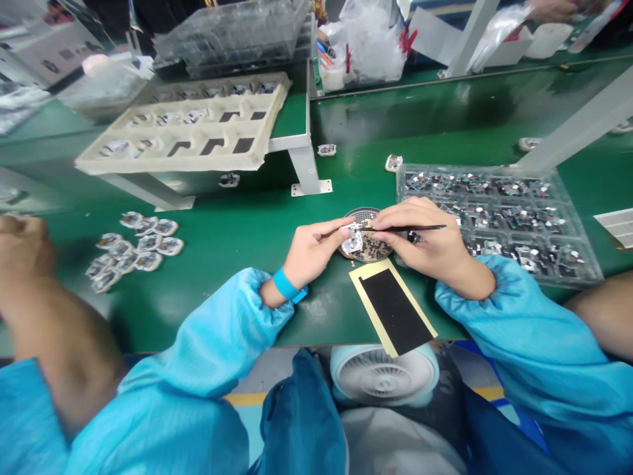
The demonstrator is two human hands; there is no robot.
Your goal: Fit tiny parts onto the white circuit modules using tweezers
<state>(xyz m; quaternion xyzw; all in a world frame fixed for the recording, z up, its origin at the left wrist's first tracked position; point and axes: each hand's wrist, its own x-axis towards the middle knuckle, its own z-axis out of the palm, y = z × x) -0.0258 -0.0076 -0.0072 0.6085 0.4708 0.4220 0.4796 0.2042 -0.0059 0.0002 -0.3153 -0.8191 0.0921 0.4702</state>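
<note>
Between thumb and fingers, my left hand (316, 252) pinches a small white housing (353, 240) with electronic parts in it. My right hand (428, 234) grips dark tweezers (408, 229), their tips pointing left and reaching the housing. Both hands are over a round dish (372, 248) that holds many tiny dark parts. Just below the dish lies a cream backing sheet (373, 300) with a black rectangular film (395, 307) on it. A blue wrist strap (285, 285) goes round my left wrist.
Several white housings (133, 247) lie grouped at left. A clear tray (578, 254) of small assemblies stands at right. A cream compartment tray (254, 158) rests on a raised shelf at back left. A co-worker's arm (54, 316) is at far left, and a fan (386, 376) sits below the table edge.
</note>
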